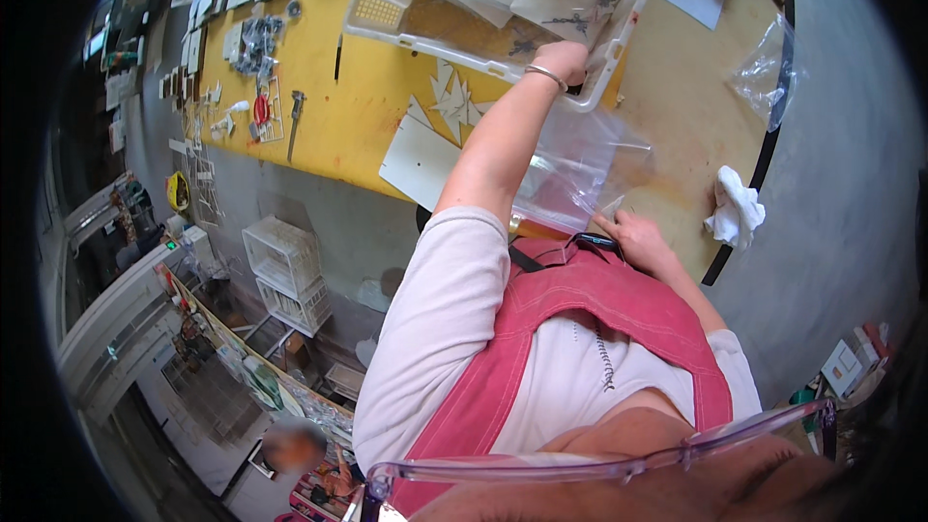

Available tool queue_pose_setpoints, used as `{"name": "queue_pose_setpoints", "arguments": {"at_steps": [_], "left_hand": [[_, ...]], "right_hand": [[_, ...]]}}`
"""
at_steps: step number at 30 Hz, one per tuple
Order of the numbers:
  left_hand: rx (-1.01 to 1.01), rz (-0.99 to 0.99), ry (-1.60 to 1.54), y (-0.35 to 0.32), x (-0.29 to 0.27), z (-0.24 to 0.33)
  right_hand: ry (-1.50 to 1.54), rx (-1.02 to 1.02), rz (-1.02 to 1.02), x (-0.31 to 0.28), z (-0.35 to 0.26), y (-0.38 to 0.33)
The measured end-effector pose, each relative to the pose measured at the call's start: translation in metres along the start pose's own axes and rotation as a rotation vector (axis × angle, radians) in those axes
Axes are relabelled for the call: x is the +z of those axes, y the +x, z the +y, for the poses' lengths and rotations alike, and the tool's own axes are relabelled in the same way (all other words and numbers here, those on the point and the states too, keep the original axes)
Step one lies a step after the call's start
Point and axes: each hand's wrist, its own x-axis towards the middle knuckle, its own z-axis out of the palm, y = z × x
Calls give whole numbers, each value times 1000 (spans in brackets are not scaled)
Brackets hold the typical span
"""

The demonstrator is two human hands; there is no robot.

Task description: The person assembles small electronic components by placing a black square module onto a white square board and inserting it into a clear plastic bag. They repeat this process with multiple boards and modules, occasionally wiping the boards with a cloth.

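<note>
My left hand (561,63), with a metal bangle at the wrist, reaches across the yellow table (329,97) to the near rim of a white plastic tray (503,66). Its fingers curl down at the rim and are hidden. The tray holds clear bags and flat sheets with dark small parts. My right hand (633,235) lies close to my body at the table's near edge, fingertips pinching the corner of a clear plastic bag (580,164) that lies flat between the tray and me.
A crumpled white cloth (735,208) and another clear bag (768,68) lie to the right. A white sheet (420,159) and white cut shapes (454,101) sit left of my arm. Small parts and a tool (295,121) lie further left. White crates (285,256) stand on the floor.
</note>
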Motion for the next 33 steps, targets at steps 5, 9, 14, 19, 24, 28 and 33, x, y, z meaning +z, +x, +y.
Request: {"name": "queue_pose_setpoints", "arguments": {"at_steps": [5,9,14,19,24,28,33], "left_hand": [[-49,282,-227,-23,-18,-15],[29,914,-871,-106,-36,-26],[-198,1070,-1659,-254,63,-107],[-767,1306,-1707,-304,246,-178],[-705,1312,-1727,-300,261,-166],[-755,1339,-1778,-301,265,-155],[-941,1496,-1333,-298,289,-171]], "right_hand": [[115,-24,-31,-9,-9,-5],[98,-69,184,-14,-17,10],[235,-239,235,-26,-52,67],[512,-286,149,10,-105,179],[769,-98,67,73,-132,282],[578,13,45,85,-152,280],[954,113,156,68,-174,269]]}}
